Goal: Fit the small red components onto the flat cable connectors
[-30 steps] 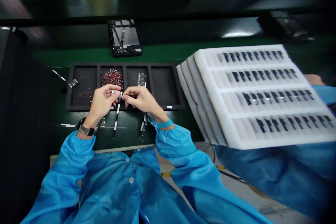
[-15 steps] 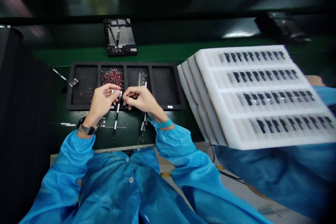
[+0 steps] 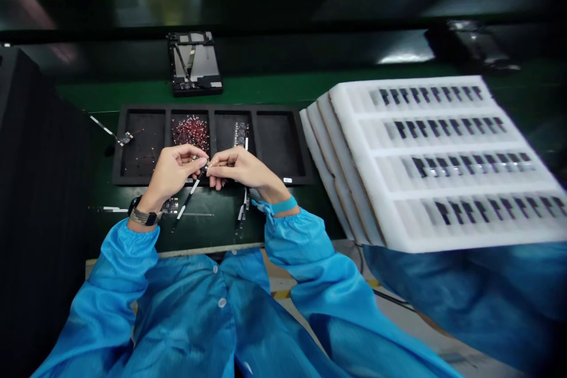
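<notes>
Flat flex cable [image 3: 188, 196], now slanted left

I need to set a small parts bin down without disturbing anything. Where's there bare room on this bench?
The rightmost compartment of the black tray, beside the circuit boards, is bare. So is the green mat bordering the white foam trays. It's crowded where your left hand and right hand pinch a ribbon cable, and among the red-wired parts.
</notes>
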The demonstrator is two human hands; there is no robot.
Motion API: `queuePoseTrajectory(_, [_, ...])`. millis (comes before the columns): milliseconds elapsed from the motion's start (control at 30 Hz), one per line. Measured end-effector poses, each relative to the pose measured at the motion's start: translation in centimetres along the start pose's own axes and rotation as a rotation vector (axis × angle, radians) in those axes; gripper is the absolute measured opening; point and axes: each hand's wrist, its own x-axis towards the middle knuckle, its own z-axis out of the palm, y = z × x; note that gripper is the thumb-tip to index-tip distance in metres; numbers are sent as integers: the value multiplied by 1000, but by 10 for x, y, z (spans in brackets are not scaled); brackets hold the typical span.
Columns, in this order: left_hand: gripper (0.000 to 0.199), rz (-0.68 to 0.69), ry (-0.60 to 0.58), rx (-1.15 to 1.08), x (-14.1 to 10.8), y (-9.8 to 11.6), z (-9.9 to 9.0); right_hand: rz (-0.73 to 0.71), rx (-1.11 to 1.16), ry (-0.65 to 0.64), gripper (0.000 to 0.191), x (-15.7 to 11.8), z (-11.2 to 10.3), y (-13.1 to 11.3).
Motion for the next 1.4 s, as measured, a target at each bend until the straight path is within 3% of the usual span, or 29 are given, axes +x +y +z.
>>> queuePoseTrajectory(567, [36,-79,-52,-27,2,-1,-2,55,61,-69,39,1,-3,1])
queuePoseTrajectory(800, [40,-106,-23,-65,3,-2,-1,38,68,-29,41,2,-4,7])
queuePoseTrajectory(1033, [43,-124,-108,-96,2,1,-2,25,120,-24,40,3,-3,8])
queuePoseTrajectory(1400, [45,-141,-69,-145,1,0,1,32,142,-7,36,1,-1,6])
